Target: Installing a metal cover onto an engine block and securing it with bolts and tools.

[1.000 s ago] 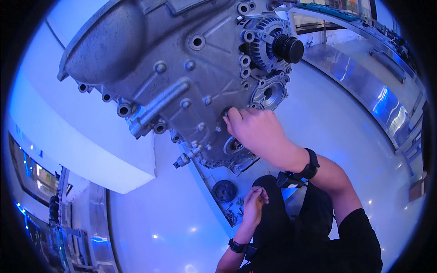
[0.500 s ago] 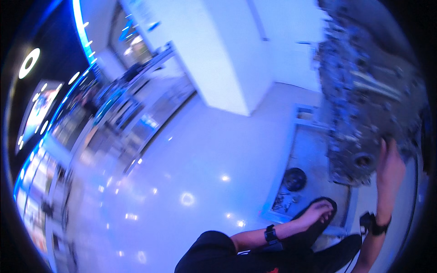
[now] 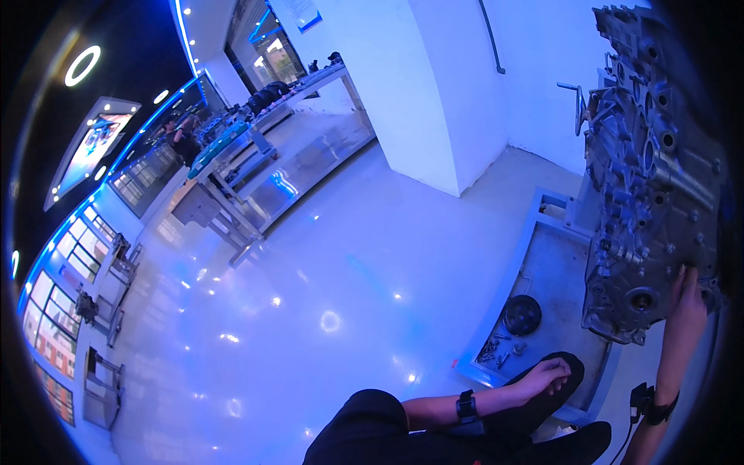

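Note:
A grey metal engine block (image 3: pixel 647 209) stands at the right, raised on a stand. My right hand (image 3: pixel 686 302) reaches up to its lower face with fingers stretched out, the fingertips against or very close to the metal beside a round bore. Nothing shows in that hand, though the far fingers are hidden. My left hand (image 3: pixel 547 377) rests on my dark-trousered leg near the knee, fingers curled in and no object in them. Below the engine block lies a metal tray (image 3: pixel 570 260). On it are a black round part (image 3: pixel 521 315) and several loose bolts (image 3: pixel 490 350).
A crank handle (image 3: pixel 577 105) sticks out from the stand beside the engine block. A white pillar (image 3: pixel 422 93) rises behind. Further left stands a long metal workbench (image 3: pixel 310 174) with parts on it, and a person (image 3: pixel 183 141) is beyond it. Glossy floor (image 3: pixel 333 256) reflects ceiling lights.
The view has shifted, so the engine block and both hands appear further right and lower. My right hand stays at the engine's lower face; my left stays on my leg.

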Demonstrator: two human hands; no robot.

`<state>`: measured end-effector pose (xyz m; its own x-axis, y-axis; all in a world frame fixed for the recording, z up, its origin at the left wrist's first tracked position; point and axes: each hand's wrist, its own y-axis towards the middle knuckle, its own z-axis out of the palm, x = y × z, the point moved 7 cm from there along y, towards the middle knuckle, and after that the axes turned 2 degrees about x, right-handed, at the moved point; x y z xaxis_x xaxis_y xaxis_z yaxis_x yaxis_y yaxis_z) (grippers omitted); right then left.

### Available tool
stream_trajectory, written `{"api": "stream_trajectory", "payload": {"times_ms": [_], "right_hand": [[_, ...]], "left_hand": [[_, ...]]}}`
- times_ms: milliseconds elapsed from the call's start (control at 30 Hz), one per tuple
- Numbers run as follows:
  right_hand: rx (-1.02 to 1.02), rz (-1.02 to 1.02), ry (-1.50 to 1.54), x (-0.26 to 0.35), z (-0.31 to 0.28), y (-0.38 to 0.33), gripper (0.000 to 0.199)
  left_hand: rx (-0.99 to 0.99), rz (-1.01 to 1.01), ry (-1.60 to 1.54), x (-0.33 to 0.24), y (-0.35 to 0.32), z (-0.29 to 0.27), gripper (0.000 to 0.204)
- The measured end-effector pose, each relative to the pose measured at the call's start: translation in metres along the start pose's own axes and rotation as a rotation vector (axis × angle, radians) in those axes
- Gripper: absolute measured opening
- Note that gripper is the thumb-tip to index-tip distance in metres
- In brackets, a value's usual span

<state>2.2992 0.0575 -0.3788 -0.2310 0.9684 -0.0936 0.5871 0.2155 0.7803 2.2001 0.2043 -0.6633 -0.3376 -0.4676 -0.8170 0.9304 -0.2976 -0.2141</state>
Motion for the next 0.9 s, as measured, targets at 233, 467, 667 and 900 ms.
{"api": "stream_trajectory", "payload": {"times_ms": [233, 467, 667, 900], "right_hand": [[0.105, 0.085, 0.063, -0.014, 0.002, 0.003, 0.023], [-0.016, -0.099, -0.004, 0.007, -0.008, 0.002, 0.020], [0.275, 0.093, -0.086, -0.004, 0.015, 0.000, 0.021], [-0.078, 0.027, -0.039, -0.004, -0.008, -0.008, 0.025]], "left_hand": [[0.020, 0.006, 0.018, 0.002, 0.000, 0.001, 0.018], [0.015, -0.025, 0.025, 0.003, 0.001, -0.003, 0.018], [0.003, -0.034, 0.029, 0.006, 0.001, -0.005, 0.018], [0.036, -0.039, -0.002, 0.017, 0.000, -0.006, 0.017]]}}
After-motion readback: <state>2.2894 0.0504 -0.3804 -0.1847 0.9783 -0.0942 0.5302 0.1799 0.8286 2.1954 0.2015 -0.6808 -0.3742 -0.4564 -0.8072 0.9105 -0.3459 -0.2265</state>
